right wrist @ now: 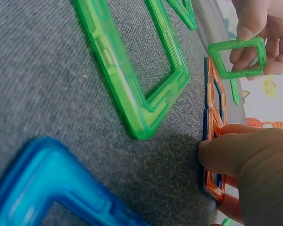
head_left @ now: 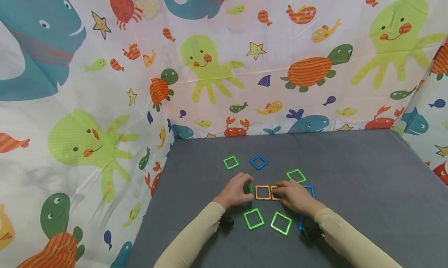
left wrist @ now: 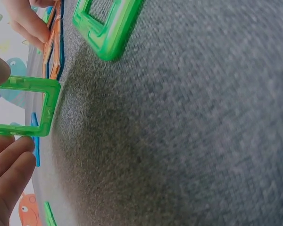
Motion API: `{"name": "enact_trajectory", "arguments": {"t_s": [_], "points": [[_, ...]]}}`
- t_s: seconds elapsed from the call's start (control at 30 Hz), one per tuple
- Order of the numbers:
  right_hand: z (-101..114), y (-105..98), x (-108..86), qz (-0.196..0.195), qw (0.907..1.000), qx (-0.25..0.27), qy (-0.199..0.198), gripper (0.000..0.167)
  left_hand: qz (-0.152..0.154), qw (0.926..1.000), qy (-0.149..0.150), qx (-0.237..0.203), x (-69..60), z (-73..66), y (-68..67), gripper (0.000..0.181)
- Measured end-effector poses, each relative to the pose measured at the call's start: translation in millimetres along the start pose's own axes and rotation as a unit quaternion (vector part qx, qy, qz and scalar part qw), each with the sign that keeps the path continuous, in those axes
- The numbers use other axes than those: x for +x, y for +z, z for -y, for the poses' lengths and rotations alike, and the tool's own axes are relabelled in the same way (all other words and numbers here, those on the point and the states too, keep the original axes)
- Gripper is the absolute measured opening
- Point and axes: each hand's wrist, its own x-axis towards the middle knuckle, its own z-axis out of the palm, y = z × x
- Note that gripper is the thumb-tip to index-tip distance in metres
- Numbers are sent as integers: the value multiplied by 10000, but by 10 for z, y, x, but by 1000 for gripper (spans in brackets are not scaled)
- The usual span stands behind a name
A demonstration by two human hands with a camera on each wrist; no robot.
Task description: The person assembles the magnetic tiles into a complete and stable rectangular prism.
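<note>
My left hand holds a green square magnetic tile on edge, thumb on one side and fingertips on the opposite one. That tile stands upright just left of two orange square magnetic tiles, which lie flat side by side. The left orange tile is untouched. Over the right orange tile lies my right hand, its thumb and fingers gripping the edges and partly covering it. A blue layer shows beneath the orange tiles in the right wrist view.
Behind the hands lie a green tile, a blue tile and another green tile. Nearer are two green tiles. Blue tiles lie partly under my right arm. A patterned cloth borders the grey table.
</note>
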Motion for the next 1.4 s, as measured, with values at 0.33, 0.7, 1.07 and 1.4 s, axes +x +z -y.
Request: {"name": "enact_trajectory", "arguments": {"t_s": [0.33, 0.7, 1.07, 1.4], "points": [[10, -5, 3, 37, 10000, -26, 29, 31, 79, 9998, -30, -153, 3, -30, 8, 41], [16, -20, 1, -119, 9998, -46, -123, 31, 29, 9997, 98, -206, 48, -44, 34, 44], [6, 11, 15, -93, 9999, 4, -98, 31, 0, 9991, -29, -428, 34, -77, 78, 46], [13, 7, 2, 23, 10000, 5, 54, 32, -88, 9936, -280, -1086, -49, -87, 190, 58]]}}
